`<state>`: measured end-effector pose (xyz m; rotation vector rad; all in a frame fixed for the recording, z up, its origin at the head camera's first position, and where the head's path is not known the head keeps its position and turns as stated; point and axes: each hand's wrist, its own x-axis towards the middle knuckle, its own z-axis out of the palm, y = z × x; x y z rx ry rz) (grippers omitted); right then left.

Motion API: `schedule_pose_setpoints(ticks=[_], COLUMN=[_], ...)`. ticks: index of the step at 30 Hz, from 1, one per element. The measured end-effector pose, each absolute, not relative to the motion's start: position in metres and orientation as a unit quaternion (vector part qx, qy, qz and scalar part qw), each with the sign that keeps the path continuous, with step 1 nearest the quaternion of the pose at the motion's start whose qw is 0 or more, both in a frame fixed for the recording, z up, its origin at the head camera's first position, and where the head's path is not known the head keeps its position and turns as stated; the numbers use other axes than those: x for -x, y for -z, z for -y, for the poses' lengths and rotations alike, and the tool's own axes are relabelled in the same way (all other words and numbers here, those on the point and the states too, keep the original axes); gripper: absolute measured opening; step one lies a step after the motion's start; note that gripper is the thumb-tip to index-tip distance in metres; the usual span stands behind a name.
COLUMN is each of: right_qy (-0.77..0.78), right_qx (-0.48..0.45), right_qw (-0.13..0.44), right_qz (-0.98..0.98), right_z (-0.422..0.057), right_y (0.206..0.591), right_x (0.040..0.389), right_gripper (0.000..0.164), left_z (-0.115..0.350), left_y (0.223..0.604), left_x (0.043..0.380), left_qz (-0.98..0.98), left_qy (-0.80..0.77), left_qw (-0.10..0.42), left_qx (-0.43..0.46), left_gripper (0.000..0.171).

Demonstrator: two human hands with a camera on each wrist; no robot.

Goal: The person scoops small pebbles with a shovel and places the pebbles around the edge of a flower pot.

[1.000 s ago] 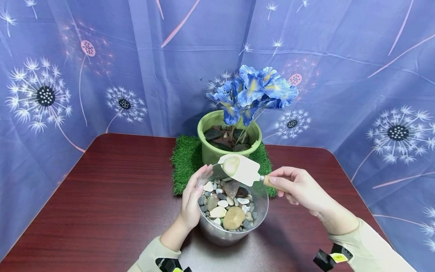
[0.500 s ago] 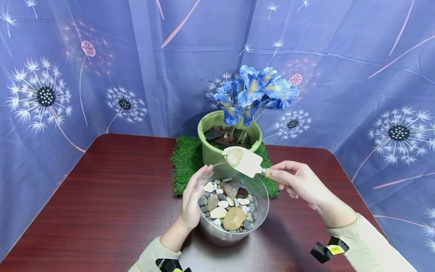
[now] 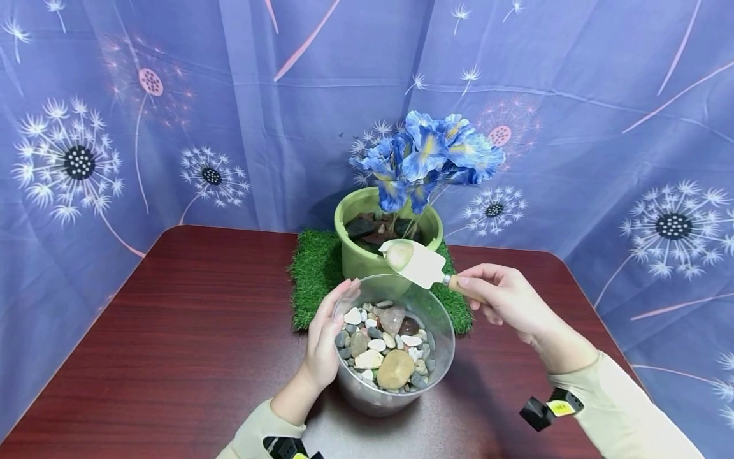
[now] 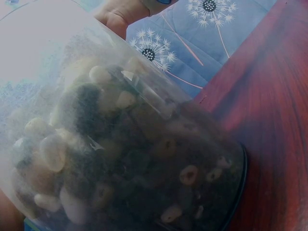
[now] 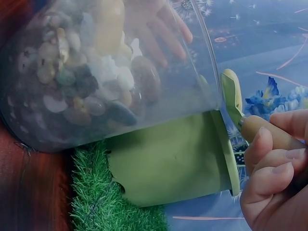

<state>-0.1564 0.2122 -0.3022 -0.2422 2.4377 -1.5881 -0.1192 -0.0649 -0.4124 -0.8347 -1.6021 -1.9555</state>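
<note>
My right hand (image 3: 513,303) grips the wooden handle of a small garden trowel (image 3: 421,264) in the head view. On the trowel's blade lies a pale rounded stone (image 3: 399,255), just above the front rim of a green flower pot (image 3: 367,261). The pot holds dark stones and blue artificial irises (image 3: 427,153). My left hand (image 3: 322,347) lies with extended fingers along the left side of a clear plastic bucket (image 3: 447,357). Inside the bucket are several mixed stones, among them a large tan stone (image 3: 395,370). Through the bucket's wall, the left fingers show in the right wrist view.
A square of artificial grass (image 3: 315,274) lies under the pot. Bucket and grass stand on a dark red wooden table (image 3: 189,331). Purple cloth (image 3: 287,127) with dandelion prints hangs behind the table and along its sides. The bucket stands close in front of the pot.
The right hand has lifted the trowel and its stone slightly, away from above the bucket's far rim to the pot's front rim. The left hand and bucket have stayed in place.
</note>
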Motion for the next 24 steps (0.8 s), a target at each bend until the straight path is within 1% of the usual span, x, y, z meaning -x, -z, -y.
schedule_pose_setpoints(ticks=[9,16,24], right_qy=[0.552,0.563,0.563], right_qx=[0.084,0.067,0.055], right_qw=[0.112,0.116,0.117], right_qz=[-0.822,-0.816,-0.817], right_z=[-0.212,-0.213,-0.216], right_y=[0.300,0.300,0.300], right_x=[0.160,0.164,0.170], right_gripper=[0.025,0.020,0.020], left_z=[0.065,0.065,0.065], left_y=[0.413,0.412,0.413], left_x=[0.120,0.119,0.120], left_qz=[0.582,0.581,0.581], left_qy=[0.715,0.713,0.716], left_qw=[0.237,0.241,0.236], left_qx=[0.308,0.310,0.307], left_gripper=[0.049,0.049,0.049])
